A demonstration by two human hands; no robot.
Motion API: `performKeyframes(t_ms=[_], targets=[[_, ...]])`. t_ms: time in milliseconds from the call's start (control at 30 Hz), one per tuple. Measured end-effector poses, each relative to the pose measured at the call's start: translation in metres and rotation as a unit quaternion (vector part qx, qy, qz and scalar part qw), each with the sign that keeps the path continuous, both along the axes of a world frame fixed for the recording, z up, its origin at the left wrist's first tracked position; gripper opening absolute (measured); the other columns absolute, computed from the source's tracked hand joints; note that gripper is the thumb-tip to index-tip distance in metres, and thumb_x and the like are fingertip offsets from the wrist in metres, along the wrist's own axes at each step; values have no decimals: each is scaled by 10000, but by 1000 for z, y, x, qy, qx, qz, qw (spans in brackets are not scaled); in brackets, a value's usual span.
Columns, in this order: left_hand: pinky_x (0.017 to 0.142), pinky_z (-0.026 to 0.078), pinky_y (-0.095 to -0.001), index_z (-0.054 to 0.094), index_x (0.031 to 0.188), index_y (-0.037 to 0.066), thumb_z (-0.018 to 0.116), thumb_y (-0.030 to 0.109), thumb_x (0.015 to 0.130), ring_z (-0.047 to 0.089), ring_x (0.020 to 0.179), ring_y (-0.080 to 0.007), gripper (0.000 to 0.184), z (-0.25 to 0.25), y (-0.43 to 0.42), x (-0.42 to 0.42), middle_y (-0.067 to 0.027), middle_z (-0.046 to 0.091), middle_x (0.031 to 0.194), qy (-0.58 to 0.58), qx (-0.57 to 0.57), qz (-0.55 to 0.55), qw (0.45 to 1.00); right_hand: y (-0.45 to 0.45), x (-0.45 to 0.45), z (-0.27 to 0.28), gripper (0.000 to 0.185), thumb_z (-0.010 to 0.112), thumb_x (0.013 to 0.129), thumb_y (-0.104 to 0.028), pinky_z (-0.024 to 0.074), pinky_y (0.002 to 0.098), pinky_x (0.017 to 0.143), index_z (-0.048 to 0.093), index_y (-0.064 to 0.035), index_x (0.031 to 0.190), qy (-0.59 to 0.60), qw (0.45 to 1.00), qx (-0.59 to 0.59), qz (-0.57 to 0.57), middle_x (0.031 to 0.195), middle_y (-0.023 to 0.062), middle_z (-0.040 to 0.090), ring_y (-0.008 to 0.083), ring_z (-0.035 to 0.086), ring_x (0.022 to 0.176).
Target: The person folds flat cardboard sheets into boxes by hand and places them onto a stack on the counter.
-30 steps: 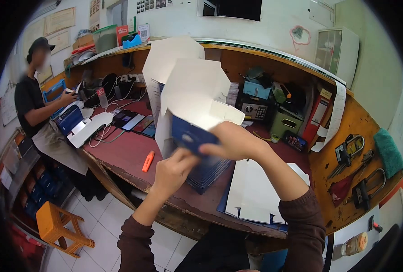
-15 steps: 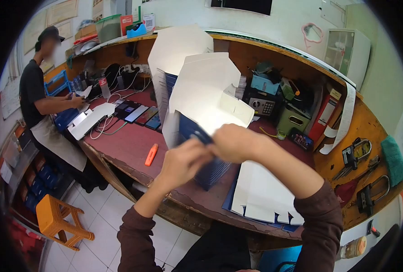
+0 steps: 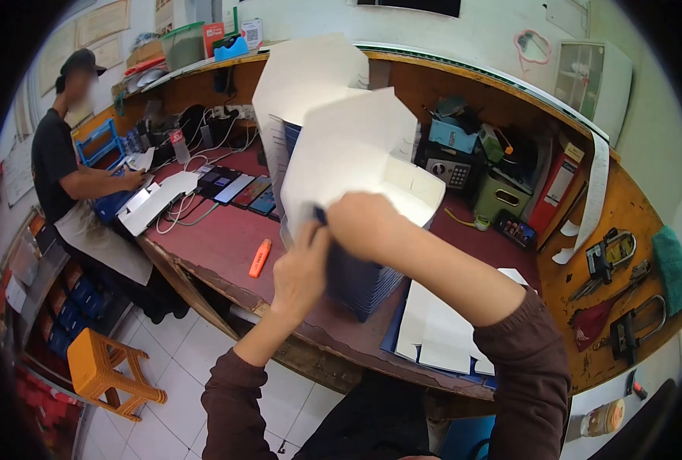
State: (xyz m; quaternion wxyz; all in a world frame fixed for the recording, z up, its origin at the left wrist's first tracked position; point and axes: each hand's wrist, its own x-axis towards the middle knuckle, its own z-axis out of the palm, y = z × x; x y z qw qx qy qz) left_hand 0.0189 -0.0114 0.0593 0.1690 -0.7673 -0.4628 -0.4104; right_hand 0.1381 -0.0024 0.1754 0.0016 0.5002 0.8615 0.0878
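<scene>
A tall stack of nested open cardboard boxes (image 3: 356, 295), blue outside and white inside, stands at the table's front. The topmost box has wide white flaps (image 3: 349, 146) spread upward. My right hand (image 3: 364, 224) is closed at its near corner, with a small dark blue piece of card showing by the fingers. Beside it, my left hand (image 3: 303, 268) is closed on the left edge of the same box, fingers pointing up and blurred by motion. Both hands hide the corner they grip. A second stack of boxes (image 3: 310, 73) rises behind.
Flat white card blanks (image 3: 441, 330) lie at the right. An orange highlighter (image 3: 260, 258) and several phones (image 3: 253, 192) lie on the left. A co-worker (image 3: 65, 169) handles a blue box at far left. Padlocks (image 3: 636, 330) and a small safe (image 3: 448, 172) are at right.
My hands have shifted slightly left; the left fingers now point upward along the box edge. The dark blue flap near my hands has been folded in or covered. The view has shifted slightly.
</scene>
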Motion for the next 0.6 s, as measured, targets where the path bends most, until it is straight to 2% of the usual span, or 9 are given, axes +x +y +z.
performKeyframes(t_ms=[133,200,233,267,333,367,433,500,600], targets=[[511,446,-317,528,947,70,499,27,751,580,673,-238,203,5,2,1,-42,525,951,-21,25,18,999,16,12,-4,216,529,772,-179,508,370,616,635,6,738,6,997,-20,79,741,184,623,305,625,715],[534,457,-330,533,940,86,486,28,788,579,680,-244,169,10,-5,2,-37,527,941,-32,32,60,997,23,26,21,407,459,855,-353,496,365,674,644,4,789,161,923,-349,-26,764,170,630,282,620,754],[605,473,-327,530,991,71,493,64,815,579,785,-273,180,6,-7,-1,-80,522,1003,-49,-3,45,998,45,42,16,567,370,874,-498,471,358,731,649,-7,827,159,953,-252,48,784,175,632,273,614,777],[605,473,-327,530,991,71,493,64,815,579,785,-273,180,6,-10,1,-80,522,1003,-51,1,42,998,67,56,13,571,383,866,-502,467,384,743,618,17,902,123,989,-72,33,798,183,634,291,612,776],[712,466,-324,501,1071,39,537,107,800,532,946,-328,282,7,-19,9,-153,485,1107,-124,89,-9,988,79,80,14,644,330,867,-541,437,401,790,604,40,901,93,978,174,-64,913,232,599,345,574,881],[860,398,-397,447,1146,17,610,201,758,431,1090,-375,459,3,-23,10,-194,434,1183,-137,60,-61,987,88,87,14,644,330,867,-541,437,401,790,604,40,901,95,977,178,-69,913,232,599,345,574,881],[899,345,-442,439,1157,30,635,235,732,411,1112,-373,511,8,-28,23,-181,432,1192,-97,81,-81,989,114,101,7,664,294,878,-537,401,418,839,596,54,884,80,989,-77,-94,988,256,563,383,527,959],[969,198,-532,446,1124,72,699,306,660,380,1150,-353,578,9,-25,35,-128,459,1154,-59,69,-88,992,132,113,-16,672,284,878,-541,394,418,848,595,55,896,123,985,-81,-86,980,258,564,384,526,963],[976,181,-528,464,1043,92,721,280,644,393,1143,-339,511,-6,-11,41,-91,478,1080,-66,107,-54,991,125,118,-17,682,261,878,-549,387,422,851,599,42,918,172,978,-96,-65,984,261,562,387,523,966]])
